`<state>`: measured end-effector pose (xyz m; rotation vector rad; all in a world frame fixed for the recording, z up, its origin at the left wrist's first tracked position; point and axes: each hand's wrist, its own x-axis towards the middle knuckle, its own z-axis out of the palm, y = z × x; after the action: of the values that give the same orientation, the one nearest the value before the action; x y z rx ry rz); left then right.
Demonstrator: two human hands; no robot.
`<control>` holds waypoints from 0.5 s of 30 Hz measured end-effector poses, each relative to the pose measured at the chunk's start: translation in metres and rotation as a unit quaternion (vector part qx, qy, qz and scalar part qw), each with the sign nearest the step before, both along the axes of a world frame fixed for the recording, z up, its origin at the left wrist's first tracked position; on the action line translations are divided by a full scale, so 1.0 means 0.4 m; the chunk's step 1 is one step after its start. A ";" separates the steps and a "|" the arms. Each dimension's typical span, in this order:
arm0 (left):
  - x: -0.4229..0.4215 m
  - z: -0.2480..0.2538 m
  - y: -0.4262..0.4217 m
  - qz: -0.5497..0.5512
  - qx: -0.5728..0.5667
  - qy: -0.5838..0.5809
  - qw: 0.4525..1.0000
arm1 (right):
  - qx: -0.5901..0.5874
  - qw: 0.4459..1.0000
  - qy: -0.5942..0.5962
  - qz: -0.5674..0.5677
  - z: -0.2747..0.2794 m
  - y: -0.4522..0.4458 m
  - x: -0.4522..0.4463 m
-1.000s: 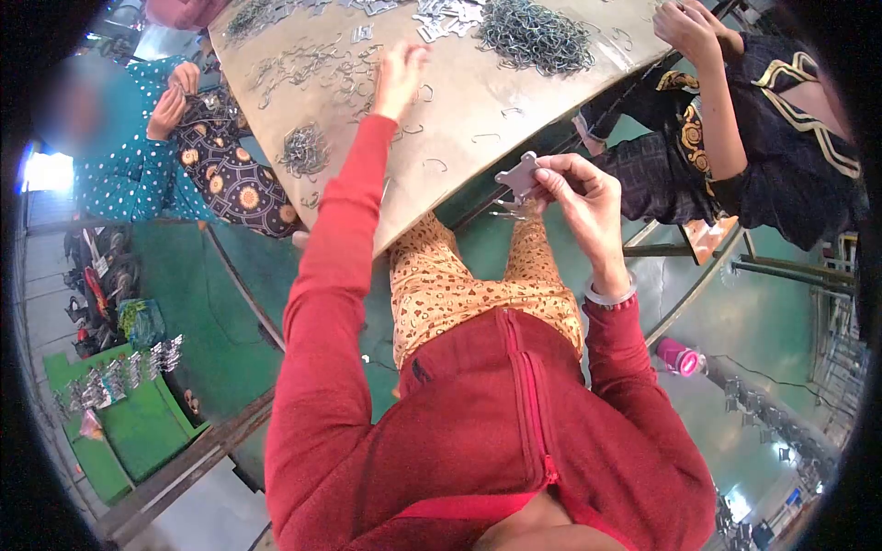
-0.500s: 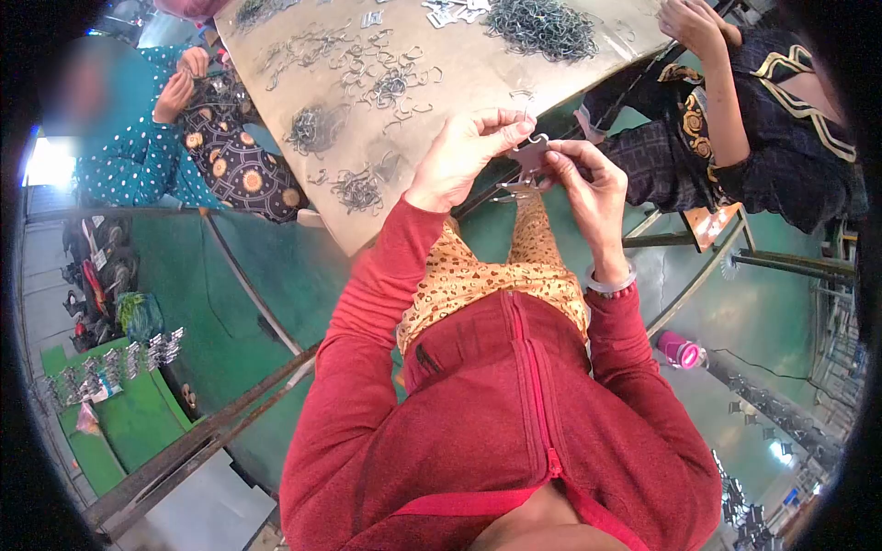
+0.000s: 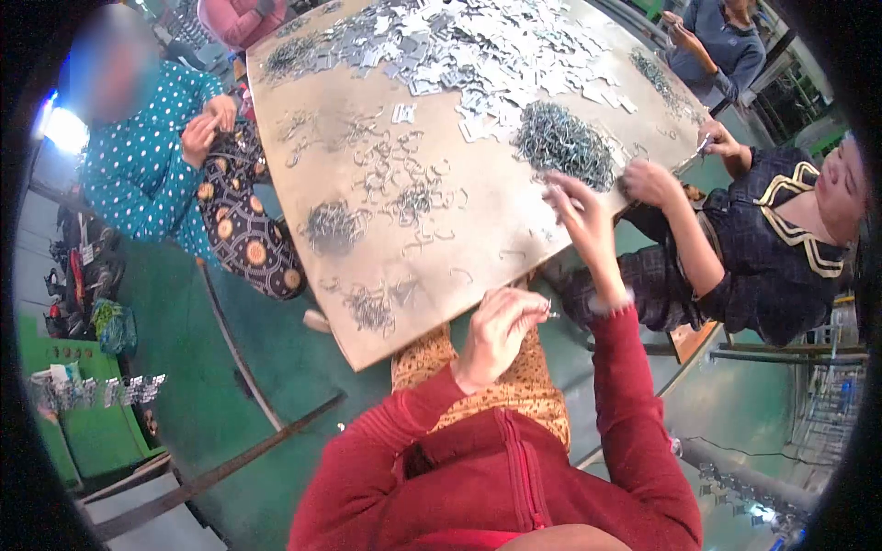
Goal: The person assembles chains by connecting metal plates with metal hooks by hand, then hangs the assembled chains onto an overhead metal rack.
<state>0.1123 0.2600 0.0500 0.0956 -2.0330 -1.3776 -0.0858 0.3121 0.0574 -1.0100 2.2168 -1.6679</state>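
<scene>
My left hand is over my lap, just off the table's near edge. Its thumb and fingers are pinched on a small shiny metal piece, mostly hidden by the fingers. Reaching out over the table, my right hand has its fingers apart, with the fingertips close to a dense pile of bent wire hooks; nothing shows in it. Loose wire hooks lie spread on the table, with a smaller heap near the front left corner.
Flat metal plates cover the far part of the table. A person in dotted sleeves sits at the left, and one in dark clothes sits close by my right arm. Other people work at the far side.
My hands have come apart: the right moved up toward the hook pile and no longer shows the flat metal plate. The left is lower in view. The camera now takes in more table.
</scene>
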 end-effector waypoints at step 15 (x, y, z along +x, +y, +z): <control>0.038 -0.025 -0.027 -0.007 -0.004 0.007 1.000 | 0.177 0.922 0.344 -0.027 -0.217 -0.401 -0.399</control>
<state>0.1277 0.2491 0.0398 0.0698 -2.0313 -1.3754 -0.2454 0.1516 -0.0294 -1.6089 2.8396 -0.9271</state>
